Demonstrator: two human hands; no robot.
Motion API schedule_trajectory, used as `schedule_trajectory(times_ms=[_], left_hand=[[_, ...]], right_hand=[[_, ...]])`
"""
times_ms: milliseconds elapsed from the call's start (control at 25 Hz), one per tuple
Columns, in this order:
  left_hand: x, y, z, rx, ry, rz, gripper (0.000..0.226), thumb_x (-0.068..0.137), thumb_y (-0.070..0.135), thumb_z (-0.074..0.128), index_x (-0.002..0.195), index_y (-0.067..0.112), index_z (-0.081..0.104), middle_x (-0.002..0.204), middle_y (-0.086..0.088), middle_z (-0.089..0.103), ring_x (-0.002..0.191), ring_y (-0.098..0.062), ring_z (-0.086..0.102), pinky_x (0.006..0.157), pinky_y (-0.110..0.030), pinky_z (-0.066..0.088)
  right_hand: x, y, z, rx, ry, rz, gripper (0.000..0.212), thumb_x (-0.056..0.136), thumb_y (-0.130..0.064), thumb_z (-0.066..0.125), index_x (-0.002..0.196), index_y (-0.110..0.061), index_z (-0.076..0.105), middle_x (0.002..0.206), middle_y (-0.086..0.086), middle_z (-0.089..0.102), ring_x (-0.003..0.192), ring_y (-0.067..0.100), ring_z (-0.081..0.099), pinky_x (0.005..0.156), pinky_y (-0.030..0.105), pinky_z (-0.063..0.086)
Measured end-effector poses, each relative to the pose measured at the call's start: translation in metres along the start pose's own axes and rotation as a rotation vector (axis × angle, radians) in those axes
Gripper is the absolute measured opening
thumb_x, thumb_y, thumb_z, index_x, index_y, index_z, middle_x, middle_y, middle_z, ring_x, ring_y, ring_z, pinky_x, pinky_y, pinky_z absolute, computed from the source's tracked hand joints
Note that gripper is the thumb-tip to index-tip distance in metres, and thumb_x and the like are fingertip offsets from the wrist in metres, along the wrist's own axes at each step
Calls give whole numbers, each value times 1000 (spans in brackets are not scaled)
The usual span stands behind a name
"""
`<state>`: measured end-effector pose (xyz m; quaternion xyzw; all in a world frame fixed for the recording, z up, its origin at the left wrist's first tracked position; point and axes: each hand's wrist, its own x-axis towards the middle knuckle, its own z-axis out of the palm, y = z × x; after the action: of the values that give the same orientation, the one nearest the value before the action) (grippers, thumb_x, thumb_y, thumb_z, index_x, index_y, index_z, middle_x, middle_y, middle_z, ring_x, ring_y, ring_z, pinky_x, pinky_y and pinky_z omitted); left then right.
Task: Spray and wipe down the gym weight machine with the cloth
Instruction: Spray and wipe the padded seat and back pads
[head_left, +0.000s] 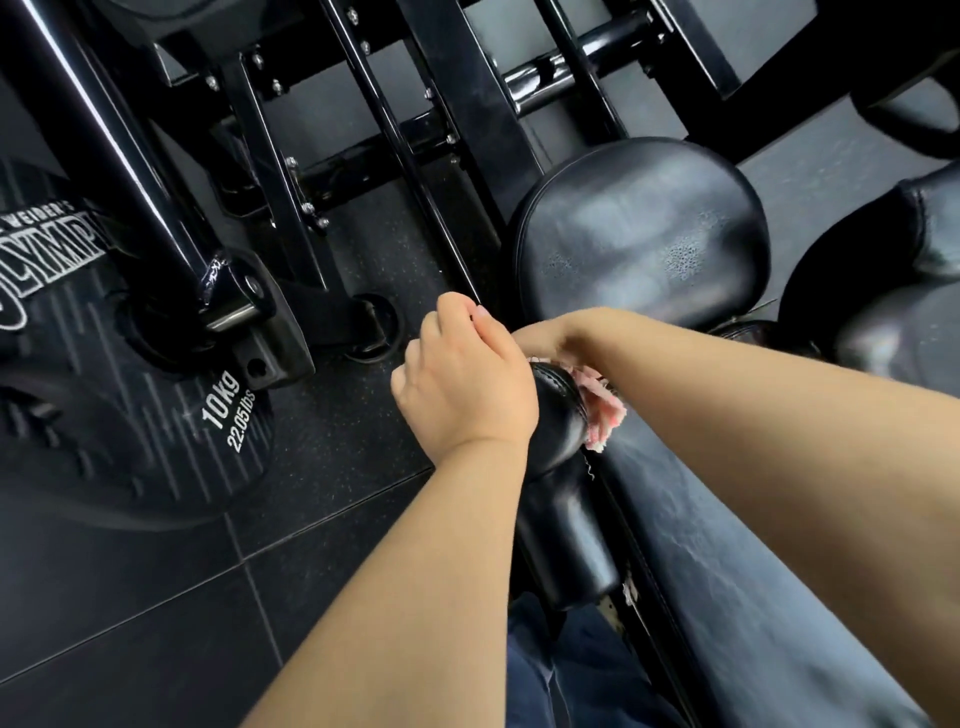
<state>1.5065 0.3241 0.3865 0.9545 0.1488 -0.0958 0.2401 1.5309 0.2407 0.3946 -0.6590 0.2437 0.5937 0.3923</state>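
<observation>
At the far left we see a black weight plate marked 10kg, loaded on the machine's black steel frame, over a dark speckled floor that gives way to dark tiles nearer us.

Moving right, our left hand sits with its fingers curled, resting against the end of a narrow black padded arm of the weight machine; we cannot tell whether those fingers actually grip anything.

Just beside it, our right hand is turned under at the wrist and mostly hidden behind the left hand, so we cannot tell how its fingers lie. A pink cloth bunches out from under the right wrist, pressed against the padded arm where it meets the long bench pad.

Beyond the hands stands a round black seat pad with a dull patch of droplets on its surface. At the far right another black pad shows partly.
</observation>
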Motion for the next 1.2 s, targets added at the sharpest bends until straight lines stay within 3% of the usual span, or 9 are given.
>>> schedule_trajectory(times_ms=[120,320,480,600,680,760,880,1000,1200], left_hand=[[1,0,2,52,10,35,33,94,28,25,106,20,55,105,-2,62,100,-27,54,88,-38,32],[-1,2,1,107,37,47,47,87,34,13,101,18,55,97,-3,61,92,-28,55,84,-39,33],[0,2,2,94,-10,-16,27,96,22,32,111,19,54,106,-1,61,98,-26,53,91,-37,30],[1,2,1,97,-9,-16,28,95,21,33,113,20,54,106,0,61,98,-24,53,92,-35,30],[0,3,1,106,-10,-16,29,95,20,32,113,20,55,105,1,60,97,-23,52,92,-34,30],[0,4,0,109,-11,-15,30,94,20,32,113,20,55,105,2,60,97,-22,52,92,-34,30],[0,4,-1,113,-11,-23,29,94,19,33,112,20,55,103,3,60,96,-21,51,92,-34,30],[0,5,-1,117,-10,-28,29,93,18,33,111,20,56,102,4,60,96,-20,51,92,-33,30],[1,5,0,123,-10,-46,30,91,17,34,110,21,57,104,4,62,98,-21,52,91,-32,29]], right_hand=[[8,14,-5,75,134,-151,33,90,-31,49,65,-10,48,66,13,49,65,26,50,72,36,42],[-5,58,-20,515,277,-505,30,93,-27,52,66,-14,59,61,-2,60,58,11,52,58,28,44],[-39,70,-48,850,832,-622,28,88,-27,52,62,-17,55,61,0,50,61,9,45,55,24,35],[-49,68,-60,407,1195,-870,34,89,-34,44,60,-18,44,58,-10,38,55,2,35,53,24,31],[-28,68,-63,-47,1170,-820,37,93,-41,38,66,-21,54,69,-8,54,70,4,51,66,28,42],[10,74,-60,-349,1000,-608,43,94,-53,35,95,-27,69,116,0,62,110,20,54,89,33,43],[55,81,-50,-459,988,-581,46,98,-41,40,133,-15,54,150,11,36,135,32,34,110,37,25],[69,66,-63,-602,1120,-543,57,96,-45,39,145,-16,36,155,13,25,141,37,22,114,53,12],[89,-3,-96,-772,1014,-368,58,97,-56,15,151,-34,13,160,4,-1,145,38,-7,109,63,-9]])
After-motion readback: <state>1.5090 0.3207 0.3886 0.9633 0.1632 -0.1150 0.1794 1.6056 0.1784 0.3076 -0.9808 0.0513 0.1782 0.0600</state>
